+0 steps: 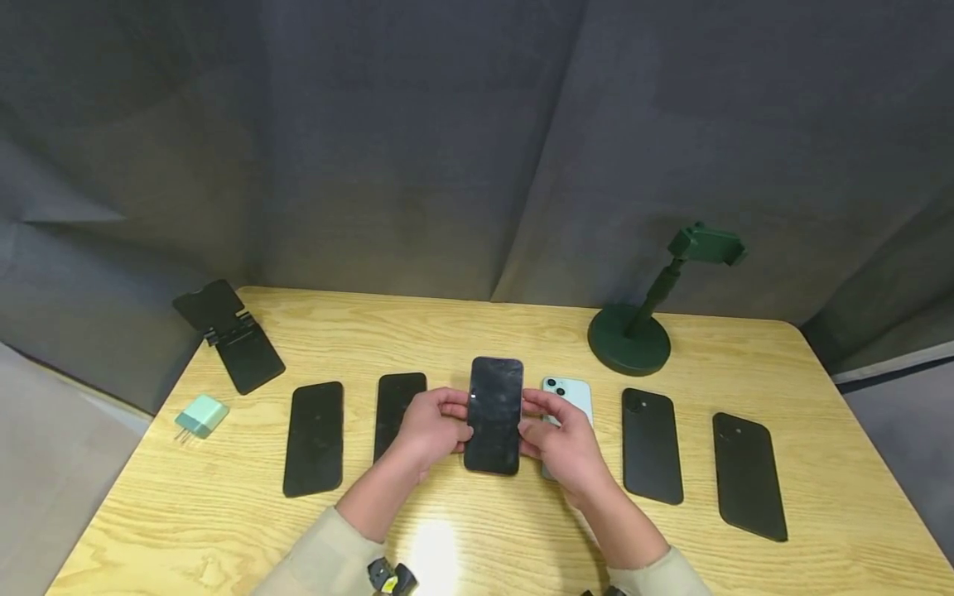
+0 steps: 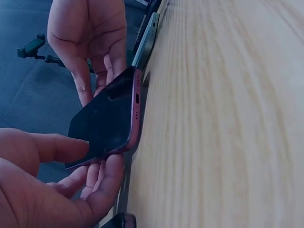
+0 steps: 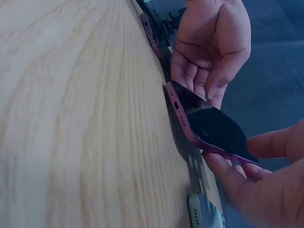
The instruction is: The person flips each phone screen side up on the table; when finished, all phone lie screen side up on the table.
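A smartphone (image 1: 494,416) with a dark screen facing up is held between both hands, near the middle of the table. Its pinkish frame and charging port show on the bottom edge of the phone (image 2: 136,102) in the left wrist view. My left hand (image 1: 432,426) grips the left edge, thumb at the screen's border and fingers beneath. On the opposite edge, my right hand (image 1: 562,439) grips in the same way, and partly covers a pale mint phone (image 1: 580,391) lying behind it. A dark phone (image 1: 399,406) lies partly hidden behind the left hand.
Another dark phone (image 1: 314,439) lies further left, beside a mint charger plug (image 1: 203,415) and a black folding stand (image 1: 242,339). Two black phones, one nearer (image 1: 652,447) and one further right (image 1: 749,476), lie camera side up. A green phone stand (image 1: 629,341) rises at the back right.
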Demonstrator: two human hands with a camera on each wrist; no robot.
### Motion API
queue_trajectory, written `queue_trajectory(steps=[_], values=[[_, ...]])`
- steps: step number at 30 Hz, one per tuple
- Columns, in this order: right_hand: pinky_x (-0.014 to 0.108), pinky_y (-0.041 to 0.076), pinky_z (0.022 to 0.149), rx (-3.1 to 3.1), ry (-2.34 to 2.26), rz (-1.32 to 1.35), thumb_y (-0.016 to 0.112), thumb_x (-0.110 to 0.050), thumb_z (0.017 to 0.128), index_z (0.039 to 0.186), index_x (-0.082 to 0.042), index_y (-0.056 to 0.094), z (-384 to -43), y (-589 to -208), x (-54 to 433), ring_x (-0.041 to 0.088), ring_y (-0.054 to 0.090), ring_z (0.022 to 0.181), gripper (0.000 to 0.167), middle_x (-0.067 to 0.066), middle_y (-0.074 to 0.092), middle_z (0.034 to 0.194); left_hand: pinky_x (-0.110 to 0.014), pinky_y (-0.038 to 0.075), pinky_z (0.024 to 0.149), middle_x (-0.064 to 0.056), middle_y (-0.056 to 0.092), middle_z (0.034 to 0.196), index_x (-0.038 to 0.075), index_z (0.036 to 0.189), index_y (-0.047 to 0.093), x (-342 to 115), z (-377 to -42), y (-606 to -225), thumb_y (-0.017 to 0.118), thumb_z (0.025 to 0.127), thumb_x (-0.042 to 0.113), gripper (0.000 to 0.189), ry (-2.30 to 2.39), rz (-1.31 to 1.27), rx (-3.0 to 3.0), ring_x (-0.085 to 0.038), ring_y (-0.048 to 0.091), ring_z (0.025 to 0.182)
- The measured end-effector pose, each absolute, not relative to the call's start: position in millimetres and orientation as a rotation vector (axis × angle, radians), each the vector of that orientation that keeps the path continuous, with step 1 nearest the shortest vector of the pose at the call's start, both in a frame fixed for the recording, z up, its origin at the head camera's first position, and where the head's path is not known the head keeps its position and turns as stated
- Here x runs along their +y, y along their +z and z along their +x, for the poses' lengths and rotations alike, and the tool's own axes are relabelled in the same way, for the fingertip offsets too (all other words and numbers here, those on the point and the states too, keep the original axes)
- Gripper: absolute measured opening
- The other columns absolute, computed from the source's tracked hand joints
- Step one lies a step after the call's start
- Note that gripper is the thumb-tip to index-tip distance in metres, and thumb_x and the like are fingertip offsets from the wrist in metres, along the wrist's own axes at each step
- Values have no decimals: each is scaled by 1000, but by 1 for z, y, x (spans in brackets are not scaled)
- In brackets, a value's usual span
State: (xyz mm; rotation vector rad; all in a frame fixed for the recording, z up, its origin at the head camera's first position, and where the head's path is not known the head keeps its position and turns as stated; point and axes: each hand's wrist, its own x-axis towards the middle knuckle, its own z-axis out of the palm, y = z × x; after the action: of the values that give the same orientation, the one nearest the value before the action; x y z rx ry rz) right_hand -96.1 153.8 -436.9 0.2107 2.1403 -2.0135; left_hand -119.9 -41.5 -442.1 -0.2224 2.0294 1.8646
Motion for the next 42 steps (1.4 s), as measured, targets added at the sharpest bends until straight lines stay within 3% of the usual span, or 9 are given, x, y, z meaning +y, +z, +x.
queue_trajectory(steps=[11,18,34,42], values=[[47,54,87,2128,-1960,163,55,3,96,146,7,41,-94,-434,153,37,59,113,52,27,47,137,-37,57,69,-19,56,112,-10,131,57,-37,-118,-443,60,83,-14,48,1817,-212,2082,-26,60,88],[49,51,91,2101,-1922,133,53,2,97,149,10,34,-94,-433,154,41,52,125,55,30,47,141,-36,56,71,-21,57,123,-10,137,52,-35,-114,-442,59,90,-8,48,1812,-224,2121,-31,59,108],[52,51,90,2124,-1871,112,56,0,97,152,7,29,-94,-434,153,41,52,125,61,32,44,143,-37,57,74,-20,62,120,-8,136,53,-39,-108,-441,59,92,-4,45,1864,-256,2156,-28,62,100],[52,50,91,2160,-1818,73,58,-1,98,153,7,28,-94,-432,150,41,51,126,63,32,43,145,-36,57,76,-21,62,122,-8,136,54,-40,-108,-440,60,92,-2,45,1813,-230,2222,-31,62,106]])
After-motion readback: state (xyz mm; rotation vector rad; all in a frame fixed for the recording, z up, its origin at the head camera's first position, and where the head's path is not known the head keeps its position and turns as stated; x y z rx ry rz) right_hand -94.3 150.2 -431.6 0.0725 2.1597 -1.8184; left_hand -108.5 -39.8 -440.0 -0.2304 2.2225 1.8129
